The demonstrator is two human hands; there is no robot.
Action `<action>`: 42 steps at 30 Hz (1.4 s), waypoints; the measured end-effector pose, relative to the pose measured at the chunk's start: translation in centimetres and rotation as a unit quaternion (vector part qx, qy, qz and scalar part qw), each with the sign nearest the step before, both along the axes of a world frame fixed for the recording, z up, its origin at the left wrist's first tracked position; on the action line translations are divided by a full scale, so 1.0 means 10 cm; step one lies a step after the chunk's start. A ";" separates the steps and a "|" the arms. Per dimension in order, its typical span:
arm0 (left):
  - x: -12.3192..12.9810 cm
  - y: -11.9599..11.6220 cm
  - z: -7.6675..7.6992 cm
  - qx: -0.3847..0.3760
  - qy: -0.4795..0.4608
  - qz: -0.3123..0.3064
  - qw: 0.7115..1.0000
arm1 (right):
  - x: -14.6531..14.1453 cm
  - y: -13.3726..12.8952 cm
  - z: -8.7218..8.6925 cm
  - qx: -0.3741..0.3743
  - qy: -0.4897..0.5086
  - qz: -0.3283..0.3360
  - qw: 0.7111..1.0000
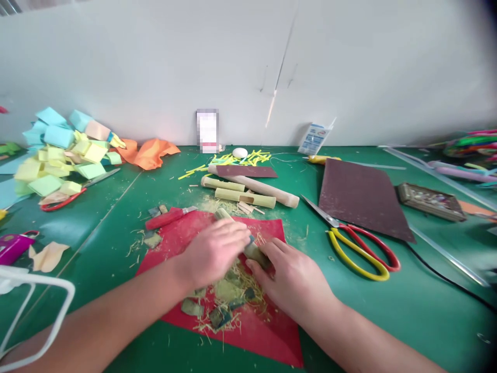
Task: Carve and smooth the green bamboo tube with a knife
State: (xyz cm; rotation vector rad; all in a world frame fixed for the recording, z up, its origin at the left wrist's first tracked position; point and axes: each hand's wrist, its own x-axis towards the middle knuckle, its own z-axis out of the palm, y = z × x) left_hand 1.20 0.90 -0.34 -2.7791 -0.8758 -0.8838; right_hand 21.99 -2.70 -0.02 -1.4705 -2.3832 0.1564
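Observation:
A short bamboo tube [257, 254] lies slantwise over a red sheet [272, 334]. At its near end my right hand [293, 272] is closed round it. My left hand [217, 248], slightly blurred, is wrapped over the tube's middle. A bluish-grey edge shows at its fingertips, apparently sandpaper. Under my hands are thin shavings [252, 305] and several worn sandpaper scraps [192, 307]. Just beyond lie two cut bamboo tubes [233, 195] and a longer pale bamboo stick [267, 191]. A red-handled knife [166, 218] rests on the sheet's far left corner.
Large scissors [361, 248] with red and yellow handles lie right, beside a dark brown sandpaper sheet [357, 199] and an ornate box [430, 201]. Folded papers [58, 155] are heaped at left near smaller scissors [66, 199]. A white frame [66, 305] stands front left; a wall closes the back.

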 end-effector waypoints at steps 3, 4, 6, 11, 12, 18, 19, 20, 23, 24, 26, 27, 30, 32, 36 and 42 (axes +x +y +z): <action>0.00 0.01 0.00 0.015 -0.011 0.054 0.998 | 0.00 0.01 0.00 0.009 0.002 -0.004 1.000; 0.01 0.01 0.00 0.020 -0.014 0.066 0.998 | 0.00 0.01 0.00 0.014 0.003 -0.004 1.000; 0.04 -0.02 0.00 0.016 -0.005 0.026 1.000 | 0.00 0.02 -0.01 0.022 0.009 -0.001 1.000; 0.03 -0.02 0.01 0.001 0.018 0.043 0.999 | 0.00 0.03 0.00 0.034 0.014 0.011 0.999; 0.02 -0.02 0.01 0.009 0.014 0.064 0.998 | 0.01 0.03 0.00 0.035 0.012 0.013 0.999; 0.01 -0.08 0.04 -0.006 0.038 0.012 0.999 | 0.04 0.04 0.00 0.052 0.010 0.026 0.998; -0.02 -0.04 0.04 -0.003 0.038 0.036 0.999 | 0.05 0.04 0.01 0.049 0.006 0.024 0.998; -0.06 0.01 0.04 0.000 0.037 0.064 0.997 | 0.05 0.04 0.02 0.047 0.002 0.023 0.999; -0.21 0.20 0.03 0.004 0.035 0.114 0.993 | 0.09 0.03 0.04 0.038 -0.003 0.030 0.999; -0.24 0.25 0.02 0.002 0.035 0.114 0.993 | 0.10 0.03 0.05 0.033 -0.001 0.034 0.999; -0.24 0.28 0.02 -0.003 0.029 0.112 0.993 | 0.12 0.03 0.05 0.023 0.007 0.040 0.999; -0.22 0.27 0.02 -0.005 0.023 0.113 0.993 | 0.13 0.03 0.04 0.016 0.013 0.045 0.999; -0.07 0.12 0.03 -0.014 0.013 0.080 0.997 | 0.13 0.03 0.02 -0.002 0.036 0.059 0.998; 0.03 0.01 0.04 -0.028 0.017 0.031 0.999 | 0.12 0.02 0.01 0.000 0.042 0.059 0.997; 0.02 0.00 0.04 -0.035 0.026 0.021 0.999 | 0.10 0.00 0.02 0.021 0.021 0.037 0.999; 0.00 0.02 0.04 -0.025 0.009 0.039 0.999 | 0.08 0.02 0.02 0.025 0.007 0.030 0.999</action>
